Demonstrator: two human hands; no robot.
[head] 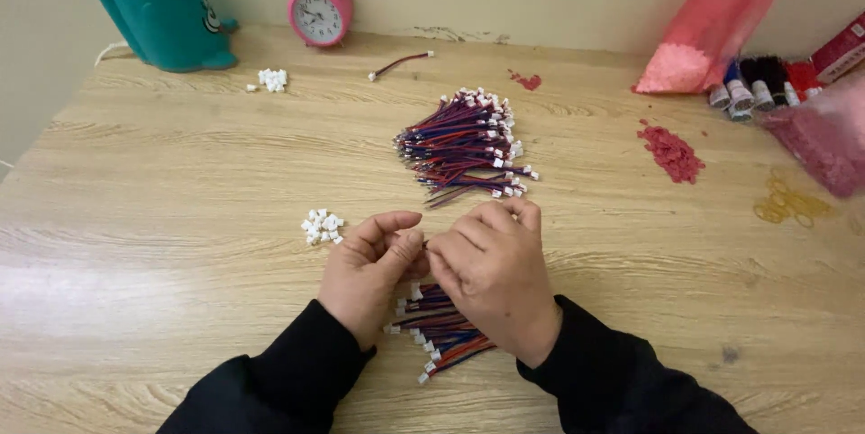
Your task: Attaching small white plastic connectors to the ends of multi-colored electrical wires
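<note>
On the wooden tabletop (135,245), small white connector pile (322,228) is lying left of left hand (369,274), whose grip is pinching fingertip-to-fingertip against right hand (494,276), contents too small to tell, both hovering over near wire bundle (439,328), bigger wire bundle (464,141) sitting beyond.

My hands (441,267) meet over a small wire bundle (441,330) on the surface (180,245). A larger wire bundle (468,141) lies just beyond them, loose connectors (322,227) to their left, and a clock (318,6) far behind.
</note>
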